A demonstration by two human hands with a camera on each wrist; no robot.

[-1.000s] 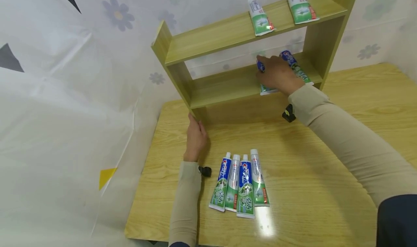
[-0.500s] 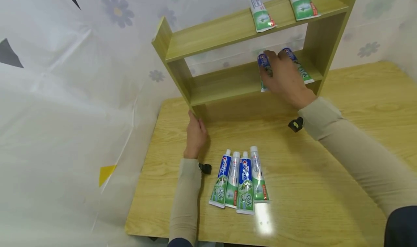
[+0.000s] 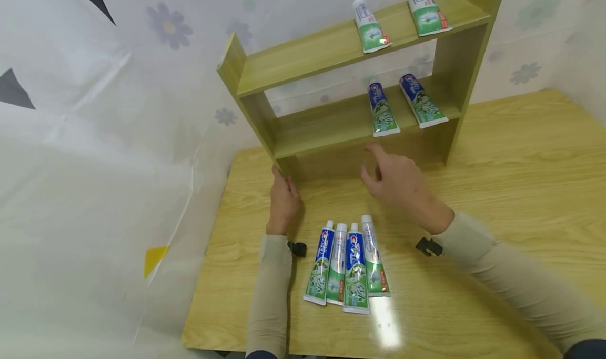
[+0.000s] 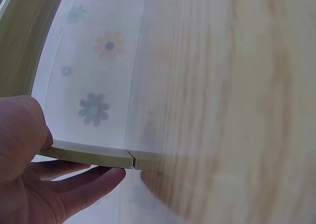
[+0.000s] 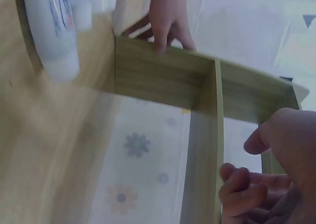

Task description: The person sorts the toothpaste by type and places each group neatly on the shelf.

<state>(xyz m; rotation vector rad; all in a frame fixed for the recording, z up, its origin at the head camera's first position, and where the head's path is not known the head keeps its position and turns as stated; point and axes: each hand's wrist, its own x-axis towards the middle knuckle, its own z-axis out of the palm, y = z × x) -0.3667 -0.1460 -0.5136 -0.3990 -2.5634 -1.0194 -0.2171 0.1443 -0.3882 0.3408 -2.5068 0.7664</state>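
Observation:
My left hand (image 3: pixel 284 203) grips the lower left side panel of a wooden shelf (image 3: pixel 317 127); in the left wrist view the thumb is above the panel (image 4: pixel 94 157) and the fingers below. In front of the shelf, over the table, my right hand (image 3: pixel 402 185) holds nothing, its fingers loosely bent. Just beyond it, a blue-green toothpaste tube (image 3: pixel 382 109) lies on the lower board, with a second blue-green toothpaste tube (image 3: pixel 423 101) to its right. Two white-green toothpaste tubes, a left one (image 3: pixel 371 28) and a right one (image 3: pixel 427 12), lie on the upper board.
Several toothpaste tubes lie side by side on the wooden table (image 3: pixel 502 190), caps toward the shelf: a blue-green toothpaste tube (image 3: pixel 321 264) at the left end and a white-green toothpaste tube (image 3: pixel 376 261) at the right. Behind stands a flower-patterned wall covering (image 3: pixel 189 80).
My right hand has let go of the left blue-green toothpaste tube on the lower board and drawn back down over the table. The left hand keeps its grip on the shelf.

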